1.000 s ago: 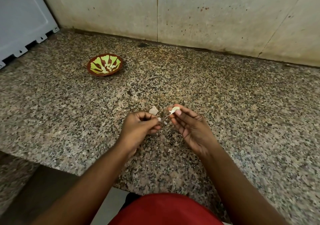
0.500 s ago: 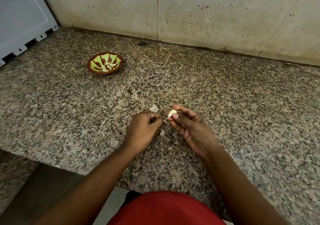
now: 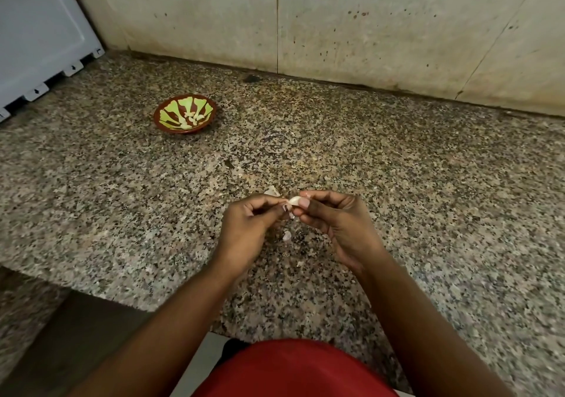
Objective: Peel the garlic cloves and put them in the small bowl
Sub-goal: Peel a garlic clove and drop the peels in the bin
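At the centre of the frame the right hand [image 3: 336, 225] pinches a pale garlic clove [image 3: 294, 200] between thumb and fingertips; the left hand [image 3: 247, 228], fingers curled, nips at the clove's near end, touching it; bits of skin [image 3: 286, 235] lie on the granite counter [image 3: 428, 182] just below; the small bowl [image 3: 185, 113], holding peeled cloves, sits well apart at upper left.

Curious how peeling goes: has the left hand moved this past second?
Yes. Judged against the small bowl, the left hand has shifted slightly right, up to the garlic clove.
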